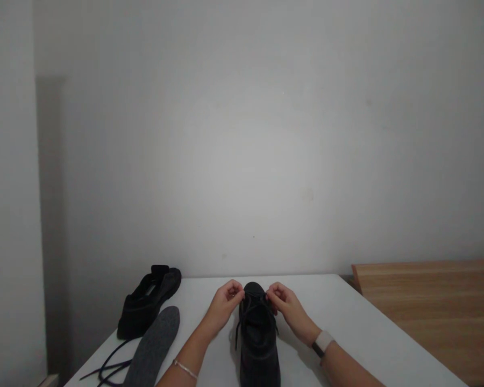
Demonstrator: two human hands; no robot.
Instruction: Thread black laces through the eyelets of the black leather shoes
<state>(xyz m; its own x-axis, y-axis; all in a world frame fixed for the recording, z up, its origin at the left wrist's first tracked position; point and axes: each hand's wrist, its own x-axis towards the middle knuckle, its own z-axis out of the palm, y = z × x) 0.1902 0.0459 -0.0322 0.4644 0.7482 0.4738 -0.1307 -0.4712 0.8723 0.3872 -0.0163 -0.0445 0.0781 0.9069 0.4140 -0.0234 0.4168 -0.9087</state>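
Observation:
A black shoe stands upright on the white table, its toe pointing away and its opening facing me. Dark laces run across its front, with loose ends hanging down both sides. At the left of the laces near the toe, my left hand pinches the lace between thumb and fingertips. On the opposite side my right hand is closed in a similar pinch on the lace. The lace between the fingertips is thin and hard to make out.
A second black shoe lies at the table's left edge. Beside it are a grey insole and a loose dark lace. The white table meets a wall behind; a wooden panel is at the right.

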